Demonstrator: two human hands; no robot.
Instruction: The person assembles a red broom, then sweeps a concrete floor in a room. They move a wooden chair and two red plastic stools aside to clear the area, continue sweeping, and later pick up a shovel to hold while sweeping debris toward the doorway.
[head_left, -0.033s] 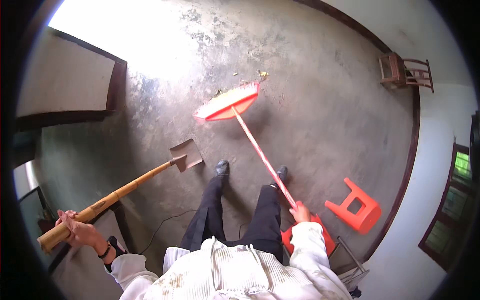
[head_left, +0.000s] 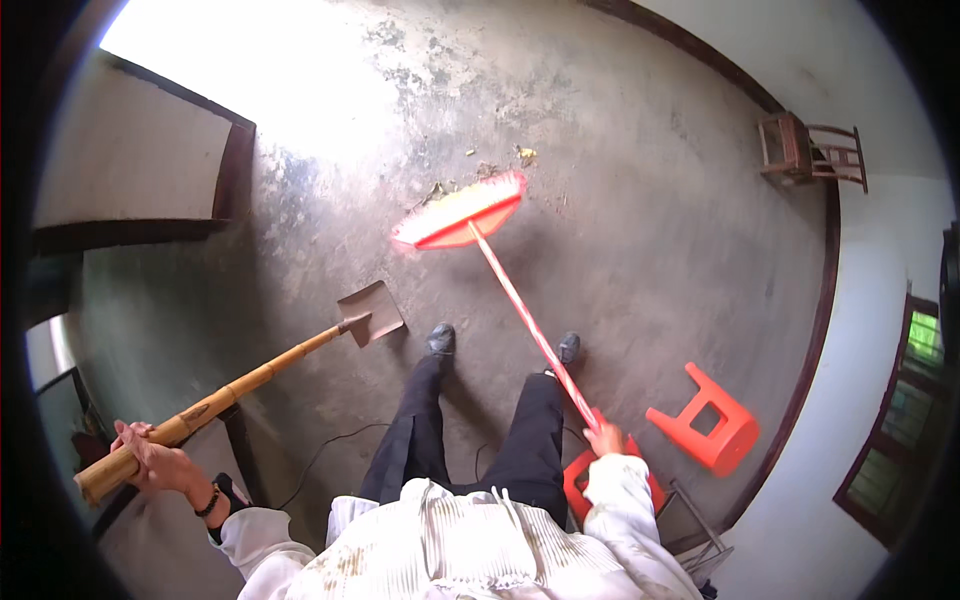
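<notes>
My left hand is wrapped round the top of a thick bamboo handle. At its far end is the flat metal blade of a shovel, resting on the floor ahead of my left foot. In my right hand I grip the red-and-white striped stick of a broom. Its wide red head with pale bristles lies on the floor in front of me. Along the bristles' far edge are scraps of dry litter. A yellow bit lies just beyond them.
An orange-red plastic stool lies tipped over at my right, and another red stool is partly hidden behind my right arm. A wooden chair stands by the far right wall. A dark cable runs across the floor beside my left leg.
The broom head has shifted slightly toward me and to the right, showing more litter beyond its bristles. My right hand has moved slightly nearer with the stick. The shovel stays nearly still.
</notes>
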